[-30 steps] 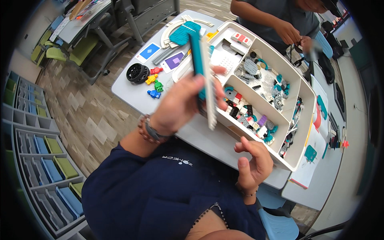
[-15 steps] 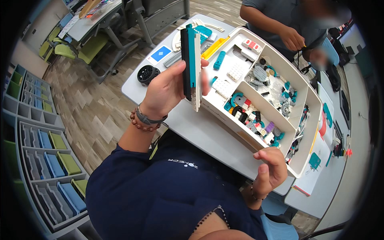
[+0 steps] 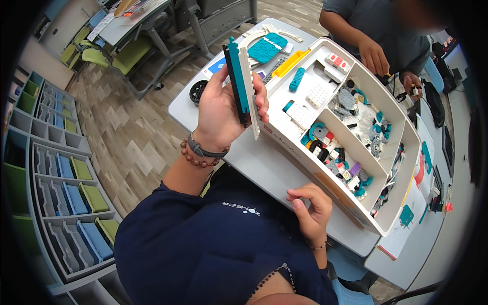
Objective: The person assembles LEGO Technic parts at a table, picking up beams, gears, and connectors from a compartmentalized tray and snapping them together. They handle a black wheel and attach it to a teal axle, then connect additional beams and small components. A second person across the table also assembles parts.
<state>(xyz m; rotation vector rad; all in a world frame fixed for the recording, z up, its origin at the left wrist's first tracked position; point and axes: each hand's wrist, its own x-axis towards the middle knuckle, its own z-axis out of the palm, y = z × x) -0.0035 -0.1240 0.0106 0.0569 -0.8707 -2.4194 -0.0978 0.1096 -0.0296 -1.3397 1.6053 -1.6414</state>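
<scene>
My left hand (image 3: 223,109) grips a long brick assembly (image 3: 240,84) of stacked black, teal and white building beams, raised on end over the table's near left side. Its thumb lies along the black side and the fingers wrap the white side. Near the table's front edge, my right hand (image 3: 312,211) is apart from the assembly, with thumb and index finger curled together. A small dark spot shows between those fingertips, too small to name. Beyond the hands is a white sorting tray (image 3: 284,150) with several loose bricks (image 3: 338,165) in its compartments.
A black wheel rim (image 3: 197,91), a teal plate (image 3: 267,48) and white curved pieces (image 3: 284,31) lie on the table's far left. A yellow piece (image 3: 291,63) leans at the tray's edge. Across the table, another person's hands (image 3: 375,57) hold small parts. Open booklets (image 3: 401,229) lie at right.
My right hand has moved left, away from the tray's near corner. The left hand still holds the assembly, now turned slightly, with more of its fingers showing. The view has shifted a little.
</scene>
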